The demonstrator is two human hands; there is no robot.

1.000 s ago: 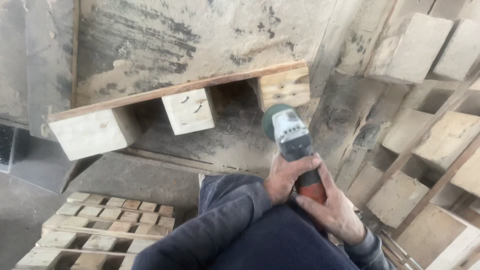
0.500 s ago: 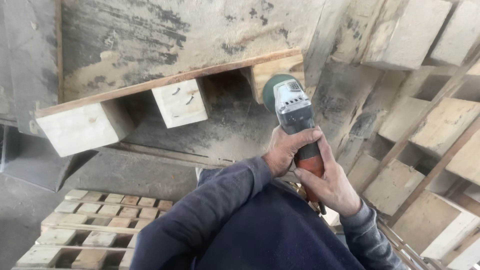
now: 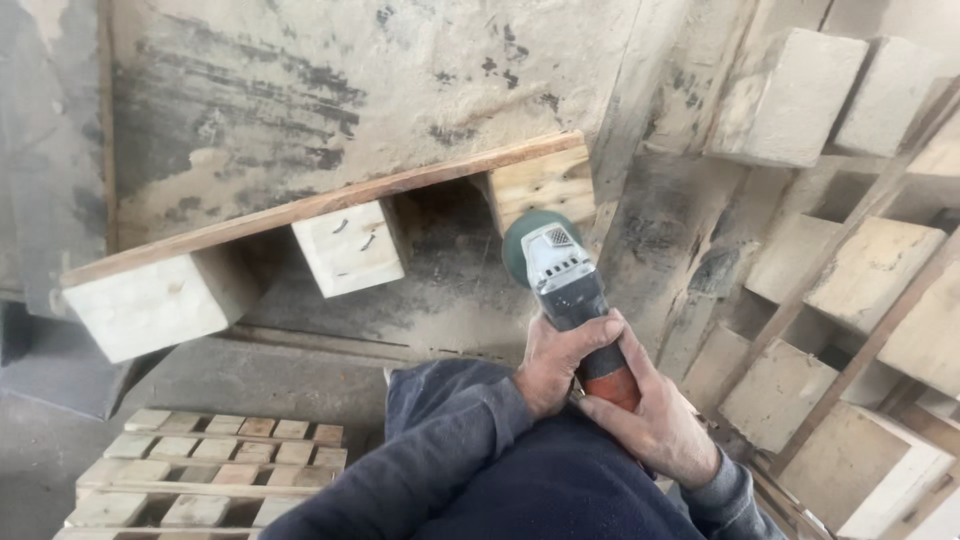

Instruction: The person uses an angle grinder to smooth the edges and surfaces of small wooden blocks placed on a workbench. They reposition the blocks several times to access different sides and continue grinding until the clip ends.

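No packages, signs or screens stand anywhere among the timber here. The one thing of that kind is a small label [image 3: 560,237] on the pale grey head of the angle grinder [image 3: 567,290], a little patch with a dark, cross-hatched look, set near the tool's front end just behind the green guard. It faces up toward the onlooker and sits well clear of the red grip. It is too small to make out more than its darkish tone against the light casing. The wooden blocks and boards around carry no stickers or tags that can be seen.
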